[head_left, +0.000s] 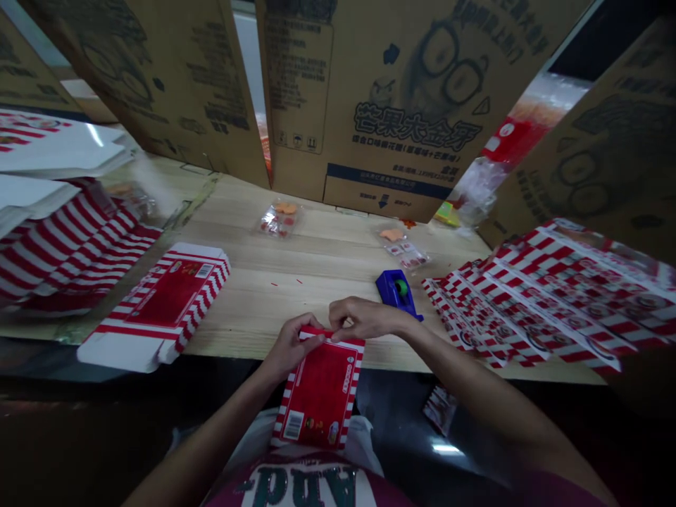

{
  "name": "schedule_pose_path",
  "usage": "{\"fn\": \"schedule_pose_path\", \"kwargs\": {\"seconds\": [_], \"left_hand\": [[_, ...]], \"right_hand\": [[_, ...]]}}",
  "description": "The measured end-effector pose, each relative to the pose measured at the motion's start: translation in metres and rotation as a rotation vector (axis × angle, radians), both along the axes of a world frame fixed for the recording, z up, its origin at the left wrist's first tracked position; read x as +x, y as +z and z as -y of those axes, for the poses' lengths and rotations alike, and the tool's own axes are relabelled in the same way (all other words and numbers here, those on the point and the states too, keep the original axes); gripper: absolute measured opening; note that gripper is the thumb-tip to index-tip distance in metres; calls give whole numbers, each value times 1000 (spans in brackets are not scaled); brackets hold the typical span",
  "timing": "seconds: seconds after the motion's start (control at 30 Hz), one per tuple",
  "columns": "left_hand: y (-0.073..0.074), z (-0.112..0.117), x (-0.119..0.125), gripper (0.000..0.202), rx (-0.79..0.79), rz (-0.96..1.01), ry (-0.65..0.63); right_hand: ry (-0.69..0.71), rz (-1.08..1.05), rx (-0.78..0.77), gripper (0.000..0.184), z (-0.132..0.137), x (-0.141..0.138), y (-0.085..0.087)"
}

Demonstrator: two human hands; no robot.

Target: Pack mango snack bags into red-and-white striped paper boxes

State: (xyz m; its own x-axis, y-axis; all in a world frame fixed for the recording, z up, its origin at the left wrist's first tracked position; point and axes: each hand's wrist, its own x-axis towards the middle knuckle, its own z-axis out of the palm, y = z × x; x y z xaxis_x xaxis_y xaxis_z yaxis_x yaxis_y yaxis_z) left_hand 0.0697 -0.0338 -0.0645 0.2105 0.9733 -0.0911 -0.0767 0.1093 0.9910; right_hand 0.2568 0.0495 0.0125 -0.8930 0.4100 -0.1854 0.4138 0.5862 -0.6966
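Note:
A red carton with red-and-white striped edges point(323, 391) leans against my body at the table's front edge, its barcode end towards me. My left hand point(294, 343) grips its far left corner, thumb on the printed face. At the far edge of the same carton, my right hand point(358, 318) is closed, with the fingertips pressed at the rim. Whether those fingers pinch anything besides the carton edge is hidden. Just beyond my right hand sits a blue tape dispenser point(398, 292) with a green core.
Flattened striped cartons point(543, 296) are stacked at the right. On the left lie a partly folded carton point(169, 296) and more striped card point(68, 246). Small clear packets point(279, 218) rest farther back. Large brown cardboard boxes point(364, 91) stand along the rear.

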Motion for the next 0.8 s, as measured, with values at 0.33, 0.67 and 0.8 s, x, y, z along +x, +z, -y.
{"fn": "schedule_pose_path", "kwargs": {"seconds": [0.33, 0.67, 0.8], "left_hand": [[6, 9, -9, 22, 7, 29, -16], [73, 20, -27, 5, 436, -191, 67], [115, 31, -29, 28, 797, -377, 358]], "right_hand": [[-115, 265, -417, 53, -27, -19, -32], [-285, -233, -621, 47, -9, 0, -7], [-700, -644, -250, 34, 6, 27, 25]]}}
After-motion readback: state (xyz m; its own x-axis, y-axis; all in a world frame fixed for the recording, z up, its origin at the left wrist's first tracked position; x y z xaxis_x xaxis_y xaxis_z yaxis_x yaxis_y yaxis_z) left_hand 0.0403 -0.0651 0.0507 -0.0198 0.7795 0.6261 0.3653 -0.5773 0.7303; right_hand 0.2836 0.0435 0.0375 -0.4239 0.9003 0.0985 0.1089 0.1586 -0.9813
